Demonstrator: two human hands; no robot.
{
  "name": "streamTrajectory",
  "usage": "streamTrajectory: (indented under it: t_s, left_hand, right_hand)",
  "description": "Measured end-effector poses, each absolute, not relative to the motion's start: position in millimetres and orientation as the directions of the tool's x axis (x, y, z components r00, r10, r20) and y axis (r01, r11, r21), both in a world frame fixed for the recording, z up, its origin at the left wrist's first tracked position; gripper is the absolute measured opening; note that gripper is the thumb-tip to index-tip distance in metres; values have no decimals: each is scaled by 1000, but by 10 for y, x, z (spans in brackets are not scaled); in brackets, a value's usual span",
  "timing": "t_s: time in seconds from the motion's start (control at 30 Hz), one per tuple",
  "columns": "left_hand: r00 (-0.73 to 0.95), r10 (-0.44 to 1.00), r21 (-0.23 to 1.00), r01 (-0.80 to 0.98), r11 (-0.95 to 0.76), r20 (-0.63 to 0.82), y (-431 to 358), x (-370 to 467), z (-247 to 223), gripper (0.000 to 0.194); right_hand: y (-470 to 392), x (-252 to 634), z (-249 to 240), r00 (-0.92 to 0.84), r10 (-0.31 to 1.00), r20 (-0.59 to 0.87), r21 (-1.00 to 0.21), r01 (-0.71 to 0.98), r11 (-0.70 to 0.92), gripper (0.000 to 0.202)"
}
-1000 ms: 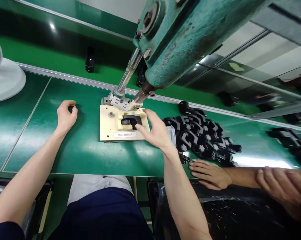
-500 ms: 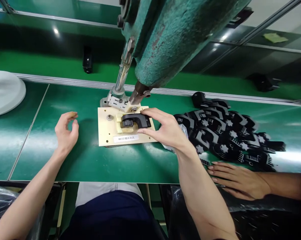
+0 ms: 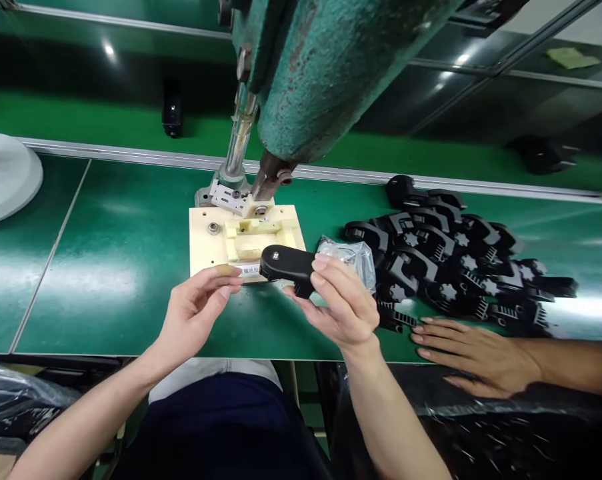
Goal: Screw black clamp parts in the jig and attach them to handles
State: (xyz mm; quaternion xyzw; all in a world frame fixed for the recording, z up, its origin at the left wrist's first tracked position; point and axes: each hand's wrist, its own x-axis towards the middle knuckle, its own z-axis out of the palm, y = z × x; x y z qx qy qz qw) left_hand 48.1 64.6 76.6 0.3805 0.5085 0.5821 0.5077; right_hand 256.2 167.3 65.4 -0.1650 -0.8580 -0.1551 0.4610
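My right hand point(image 3: 341, 303) grips a black curved plastic part point(image 3: 289, 264) by its right end, raised over the front of the cream jig point(image 3: 208, 257). A small silver screw head point(image 3: 275, 256) shows on the part's rounded left end. Just left of the part, my left hand point(image 3: 195, 310) has its thumb and fingers pinched together; whether something small is between them is hidden. A brownish patch covers one of its fingertips. The jig's raised nest point(image 3: 235, 240) has nothing in it, and its white label is partly covered.
A green press point(image 3: 325, 87) rises behind the jig, its ram above the back edge. A clear plastic bag point(image 3: 351, 257) lies right of the jig. Farther right is a pile of black parts point(image 3: 431, 250), with another person's hand point(image 3: 473, 353) beside it. A white round base point(image 3: 8, 180) stands left.
My right hand has lifted the black part out of the jig's nest, toward me, and turned it so the screw head shows. My left hand has moved right, close to the part.
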Motion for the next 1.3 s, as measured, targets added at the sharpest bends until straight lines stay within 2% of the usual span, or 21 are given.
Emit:
streamTrajectory:
  t_s: [0.07,0.13,0.2,0.3,0.4,0.47,0.57,0.6,0.63,0.73,0.8,0.87,0.93,1.03,1.3]
  left_hand:
    - [-161,978,954,-289,80,-131,683,548,779,19]
    - [-124,976,915,-387,117,-178,706,614,794,24]
    - [-71,972,857,-489,163,-226,712,673,820,29]
    - [6,957,773,-588,238,-290,697,743,873,29]
    - [18,940,746,-603,283,-342,669,802,916,25]
    - [4,935,747,-600,286,-355,645,846,925,24]
    - [-34,946,777,-580,245,-324,602,913,904,22]
    - [-45,951,789,-571,228,-307,586,931,890,22]
    - [-53,955,799,-563,213,-292,571,945,874,21]
    - [-85,960,817,-549,178,-266,523,963,825,18]
    - [-114,957,826,-538,166,-266,492,958,801,18]
    - [-130,955,838,-521,162,-266,467,945,790,17]
    - [-132,955,846,-508,165,-265,452,932,788,16]
    - [-123,949,833,-521,188,-291,448,918,791,18]
    - [-33,949,794,-558,243,-313,457,936,793,21]
  right_hand:
    - [1583,2606,620,-516,123,848,145,450,881,47]
    - [1499,2670,576,-516,157,842,108,448,888,40]
    - [1414,2755,518,-545,263,796,-14,418,908,34]
    - [1281,2899,415,-629,466,622,-258,397,881,25]
    - [1158,3000,323,-692,519,501,-385,359,850,22]
    - [1102,3004,279,-693,476,541,-341,337,878,28]
    - [1050,2893,252,-547,347,761,-118,410,904,36]
    - [1030,2833,253,-483,326,812,-94,444,891,40]
    - [1002,2766,259,-427,340,838,-122,461,879,46]
    - [862,2574,288,-353,544,761,-399,407,822,63]
    - [740,2475,305,-314,673,670,-583,340,738,65]
    - [630,2406,313,-258,774,578,-726,271,632,63]
    - [557,2367,314,-210,841,498,-815,218,537,61]
    - [531,2364,309,-184,870,458,-850,196,489,59]
    - [594,2502,297,-218,844,489,-815,230,532,61]
